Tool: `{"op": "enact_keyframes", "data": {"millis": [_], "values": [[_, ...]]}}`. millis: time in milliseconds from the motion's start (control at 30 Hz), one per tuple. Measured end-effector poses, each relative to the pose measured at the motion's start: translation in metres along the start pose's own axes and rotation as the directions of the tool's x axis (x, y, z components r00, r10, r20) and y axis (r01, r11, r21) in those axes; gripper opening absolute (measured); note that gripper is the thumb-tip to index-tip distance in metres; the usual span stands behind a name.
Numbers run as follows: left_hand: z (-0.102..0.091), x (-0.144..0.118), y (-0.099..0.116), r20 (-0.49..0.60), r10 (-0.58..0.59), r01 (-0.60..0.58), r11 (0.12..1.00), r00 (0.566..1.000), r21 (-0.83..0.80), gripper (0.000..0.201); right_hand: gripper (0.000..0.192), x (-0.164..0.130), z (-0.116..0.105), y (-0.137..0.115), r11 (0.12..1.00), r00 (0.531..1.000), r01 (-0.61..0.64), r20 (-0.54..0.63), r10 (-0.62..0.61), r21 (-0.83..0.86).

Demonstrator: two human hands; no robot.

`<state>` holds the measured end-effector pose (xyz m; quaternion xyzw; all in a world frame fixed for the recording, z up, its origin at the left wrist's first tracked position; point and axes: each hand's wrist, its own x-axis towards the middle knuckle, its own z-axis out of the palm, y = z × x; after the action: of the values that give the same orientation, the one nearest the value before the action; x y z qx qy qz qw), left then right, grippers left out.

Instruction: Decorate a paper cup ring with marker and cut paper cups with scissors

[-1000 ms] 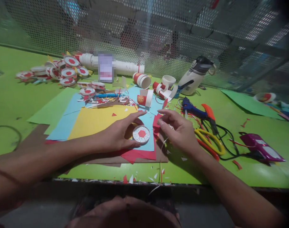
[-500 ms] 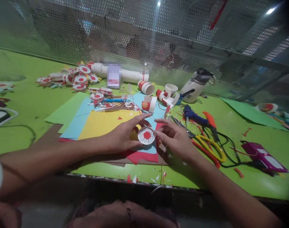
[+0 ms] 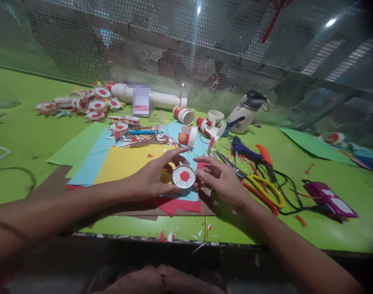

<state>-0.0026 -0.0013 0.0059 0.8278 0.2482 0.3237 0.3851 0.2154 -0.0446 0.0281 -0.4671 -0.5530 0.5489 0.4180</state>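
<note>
A small round white disc (image 3: 183,176) with a red hexagon in its middle and red dots round its rim sits between my two hands. My left hand (image 3: 156,175) cups it from the left, thumb below and forefinger stretched above it. My right hand (image 3: 223,179) touches its right edge with the fingertips. Beneath lie sheets of coloured paper: yellow (image 3: 125,161), light blue (image 3: 88,167), red (image 3: 174,204) and green (image 3: 79,145), on a green table (image 3: 27,139).
Yellow-and-red-handled scissors (image 3: 260,185) lie right of my right hand, with a blue glue gun (image 3: 246,149), black cable and a purple device (image 3: 329,198) beyond. Paper cups (image 3: 185,115), a pile of finished discs (image 3: 88,104), a bottle (image 3: 246,112) and a perforated metal screen stand behind. Paper scraps litter the front edge.
My right hand moved left from the red paper to the disc's edge. The left hand lifted the disc slightly off the paper and tilted it. The camera view shifted.
</note>
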Motion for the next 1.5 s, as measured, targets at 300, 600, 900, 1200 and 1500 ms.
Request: {"op": "enact_keyframes", "data": {"millis": [300,600,900,1200,1500], "values": [[-0.0008,-0.0006,-0.0029,-0.006,-0.013,0.013,1.0,1.0,0.004,0.084,0.032,0.0014,-0.0017,0.0003,0.993,0.998,0.052,-0.034,-0.056,-0.102],[0.0005,-0.0001,0.0016,-0.107,0.124,-0.109,0.984,0.986,0.139,0.078,0.04,0.0007,-0.0019,0.0034,0.994,0.998,0.068,0.006,-0.068,-0.084],[0.0024,-0.001,0.0037,-0.104,0.211,-0.188,0.963,0.972,0.195,0.078,0.041,0.0001,-0.0001,0.0001,0.995,0.997,0.069,0.02,-0.068,-0.067],[0.0004,0.0013,0.0032,-0.039,-0.012,0.011,1.0,0.999,-0.025,0.074,0.022,0.0055,-0.0065,-0.0014,0.981,0.992,0.101,-0.051,-0.111,-0.168],[0.0008,0.0054,0.0051,0.03,-0.233,0.22,0.862,0.972,-0.456,0.062,0.034,0.0084,-0.0071,0.0004,0.973,0.99,0.128,-0.035,-0.137,-0.194]]}}
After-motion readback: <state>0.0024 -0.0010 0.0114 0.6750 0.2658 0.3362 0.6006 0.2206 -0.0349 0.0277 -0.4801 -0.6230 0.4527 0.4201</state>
